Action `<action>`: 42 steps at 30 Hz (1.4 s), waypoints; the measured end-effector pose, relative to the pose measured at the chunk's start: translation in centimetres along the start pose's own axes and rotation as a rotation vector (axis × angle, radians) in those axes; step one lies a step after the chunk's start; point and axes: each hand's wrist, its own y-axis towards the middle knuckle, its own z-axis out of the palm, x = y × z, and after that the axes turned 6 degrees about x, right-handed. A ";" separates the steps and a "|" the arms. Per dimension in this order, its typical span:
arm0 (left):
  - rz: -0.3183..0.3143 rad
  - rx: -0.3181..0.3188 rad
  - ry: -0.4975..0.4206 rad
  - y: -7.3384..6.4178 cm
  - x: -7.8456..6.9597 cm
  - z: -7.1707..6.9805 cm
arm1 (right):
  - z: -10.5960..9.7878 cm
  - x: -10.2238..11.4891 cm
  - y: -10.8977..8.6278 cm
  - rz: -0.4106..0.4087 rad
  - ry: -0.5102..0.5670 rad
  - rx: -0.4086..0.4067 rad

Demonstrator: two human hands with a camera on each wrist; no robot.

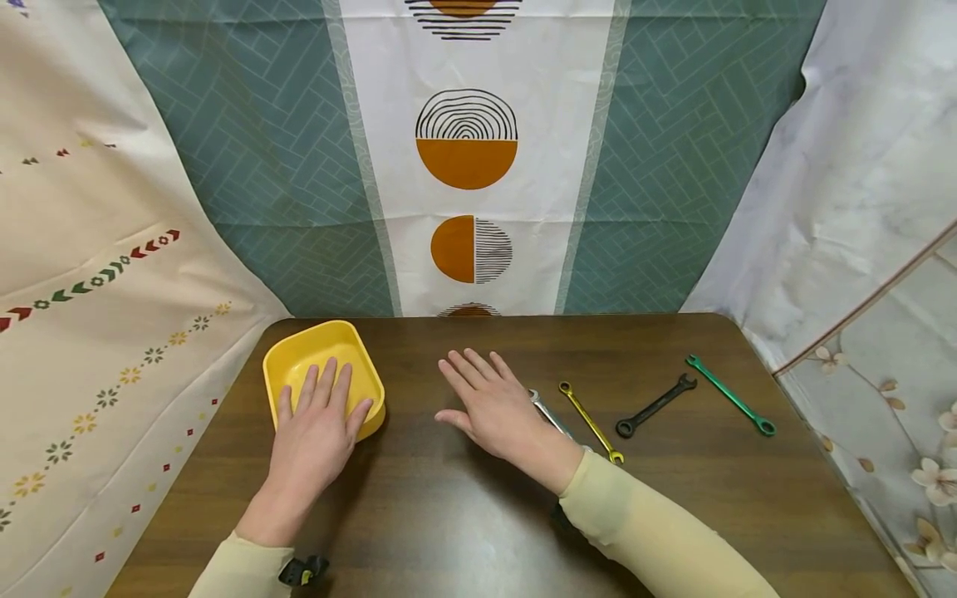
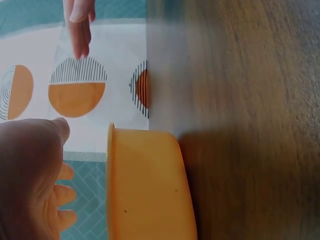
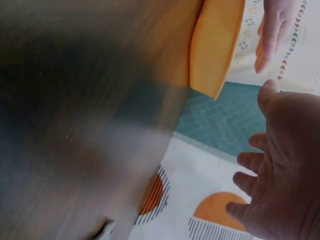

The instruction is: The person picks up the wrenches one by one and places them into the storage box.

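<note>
My left hand (image 1: 314, 440) hovers over the near part of a yellow plastic bin (image 1: 280, 357), fingers straight and spread, palm down. In the left wrist view that hand (image 2: 30, 170) is above the bin's rim, apart from its side wall (image 2: 150, 190). Over the middle of the table, my right hand (image 1: 497, 411) is held flat with straight fingers and holds nothing. It partly covers a silver wrench (image 1: 549, 411) in the head view. Just right of that lies a yellow wrench (image 1: 591, 422).
Farther right on the brown wooden table (image 1: 419, 515) lie a black wrench (image 1: 656, 407) and a green wrench (image 1: 728, 394). Patterned cloth (image 1: 299, 166) hangs behind the table's back edge, with more cloth along both sides.
</note>
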 end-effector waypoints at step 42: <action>-0.108 0.038 -0.027 -1.0 3.0 0.3 | 1.3 3.0 2.7 -0.063 -0.014 0.078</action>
